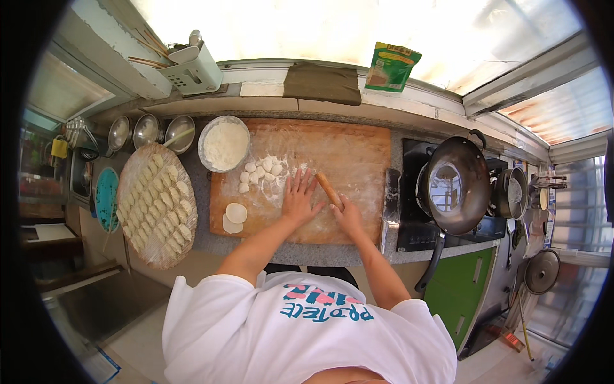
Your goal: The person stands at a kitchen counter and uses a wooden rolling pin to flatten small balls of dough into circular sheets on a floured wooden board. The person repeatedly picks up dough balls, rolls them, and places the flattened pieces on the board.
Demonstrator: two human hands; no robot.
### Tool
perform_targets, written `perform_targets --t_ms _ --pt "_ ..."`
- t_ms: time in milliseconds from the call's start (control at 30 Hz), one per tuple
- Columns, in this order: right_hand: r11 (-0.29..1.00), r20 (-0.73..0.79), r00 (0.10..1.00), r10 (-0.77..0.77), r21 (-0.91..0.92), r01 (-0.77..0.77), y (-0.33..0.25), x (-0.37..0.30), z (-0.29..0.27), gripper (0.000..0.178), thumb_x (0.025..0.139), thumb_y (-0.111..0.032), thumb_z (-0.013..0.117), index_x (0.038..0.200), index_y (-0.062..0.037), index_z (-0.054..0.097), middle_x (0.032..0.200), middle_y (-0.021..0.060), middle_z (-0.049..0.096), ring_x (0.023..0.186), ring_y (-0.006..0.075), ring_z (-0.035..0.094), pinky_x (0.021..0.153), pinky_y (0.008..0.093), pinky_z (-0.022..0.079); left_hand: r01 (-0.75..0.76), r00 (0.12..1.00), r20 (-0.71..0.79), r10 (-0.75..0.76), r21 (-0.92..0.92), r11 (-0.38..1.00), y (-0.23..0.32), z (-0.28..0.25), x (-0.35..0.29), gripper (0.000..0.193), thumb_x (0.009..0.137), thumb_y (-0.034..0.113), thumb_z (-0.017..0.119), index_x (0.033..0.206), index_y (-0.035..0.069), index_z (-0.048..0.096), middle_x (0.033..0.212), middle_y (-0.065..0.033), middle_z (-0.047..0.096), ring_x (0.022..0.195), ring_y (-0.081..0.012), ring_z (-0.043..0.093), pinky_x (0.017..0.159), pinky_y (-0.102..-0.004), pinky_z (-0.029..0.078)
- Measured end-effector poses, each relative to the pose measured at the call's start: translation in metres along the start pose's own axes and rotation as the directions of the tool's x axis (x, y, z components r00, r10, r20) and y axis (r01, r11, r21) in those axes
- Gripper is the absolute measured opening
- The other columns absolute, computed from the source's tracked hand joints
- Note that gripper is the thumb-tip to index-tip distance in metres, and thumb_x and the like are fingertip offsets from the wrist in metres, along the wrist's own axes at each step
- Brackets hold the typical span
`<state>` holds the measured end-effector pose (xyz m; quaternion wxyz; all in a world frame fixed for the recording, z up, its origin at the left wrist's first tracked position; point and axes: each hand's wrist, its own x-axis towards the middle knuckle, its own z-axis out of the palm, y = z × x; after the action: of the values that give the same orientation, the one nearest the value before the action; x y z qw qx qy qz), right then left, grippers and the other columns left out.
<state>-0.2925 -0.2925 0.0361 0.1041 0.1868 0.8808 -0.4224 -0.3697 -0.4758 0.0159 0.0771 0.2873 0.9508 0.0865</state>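
Wooden rolling pin [329,190], short and stiff, lies on the floured cutting board [358,144], right of centre. Right hand [348,214] rests over its near end, fingers curled loosely on it. Left hand [299,198] lies flat, fingers spread, holding nothing that shows. Dough pieces [259,171] sit on the board's left part: judged soft, sticky, easily dented. The pin is best gripped at its ends.

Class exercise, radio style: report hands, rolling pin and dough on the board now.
Left hand flat on floured wooden board. Right hand on rolling pin. Dough pieces and two rolled wrappers left of hands, nothing blocking.
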Motion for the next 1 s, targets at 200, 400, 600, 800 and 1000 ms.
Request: perform_targets --t_ms 200,400,600,800,1000 --pt "0.999 -0.036 0.998 -0.050 -0.018 0.049 0.004 0.003 0.004 0.057 0.093 -0.035 0.069 0.137 -0.0001 0.059 0.108 0.0288 0.070 0.101 0.0447 0.068 0.088 0.0468 0.053 0.009 1.000 -0.010 -0.010 -0.087 0.996 -0.001 -0.010 0.003 0.095 0.091 0.067 0.054 0.161 0.009 0.028 0.172 -0.0122 0.007 0.158 -0.0351 0.001 0.126 -0.0556 0.002" --pt "0.995 -0.094 0.990 -0.102 0.001 0.103 0.009 0.002 0.013 0.047 0.093 -0.033 0.070 0.132 -0.0069 0.061 0.101 0.0254 0.071 0.097 0.0439 0.067 0.084 0.0477 0.052 -0.013 0.889 -0.410 -0.206 -0.473 0.881 -0.038 -0.006 -0.009 0.057 0.090 0.031 0.068 0.139 0.006 0.053 0.143 -0.0157 0.046 0.139 -0.0366 0.037 0.116 -0.0544 0.026" --pt "0.974 -0.038 0.978 -0.203 -0.107 0.198 -0.014 0.000 0.007 0.044 0.091 -0.024 0.072 0.129 -0.0051 0.062 0.121 0.0231 0.064 0.106 0.0438 0.064 0.089 0.0483 0.052 0.126 0.933 -0.249 -0.259 -0.447 0.885 -0.052 -0.006 -0.050 0.029 0.079 0.018 0.078 0.104 0.010 0.066 0.111 -0.0099 0.056 0.111 -0.0338 0.050 0.099 -0.0459 0.040" --pt "0.949 0.037 0.966 -0.256 -0.182 0.259 -0.029 0.004 -0.001 0.039 0.088 -0.016 0.072 0.125 -0.0068 0.065 0.118 0.0180 0.063 0.104 0.0428 0.063 0.088 0.0492 0.051 0.221 0.968 0.068 -0.242 -0.693 0.686 -0.044 -0.011 -0.043 0.025 0.081 0.010 0.077 0.103 0.006 0.065 0.097 -0.0112 0.067 0.094 -0.0320 0.065 0.083 -0.0416 0.051" --pt "0.720 0.288 0.829 -0.479 -0.411 0.559 -0.017 0.008 0.001 0.035 0.083 -0.015 0.075 0.118 -0.0156 0.069 0.108 0.0104 0.061 0.109 0.0340 0.060 0.089 0.0462 0.051 0.194 0.981 0.130 -0.145 -0.696 0.692 -0.079 -0.019 -0.043 0.022 0.083 0.009 0.073 0.104 0.004 0.071 0.099 -0.0138 0.072 0.089 -0.0342 0.069 0.081 -0.0418 0.054"
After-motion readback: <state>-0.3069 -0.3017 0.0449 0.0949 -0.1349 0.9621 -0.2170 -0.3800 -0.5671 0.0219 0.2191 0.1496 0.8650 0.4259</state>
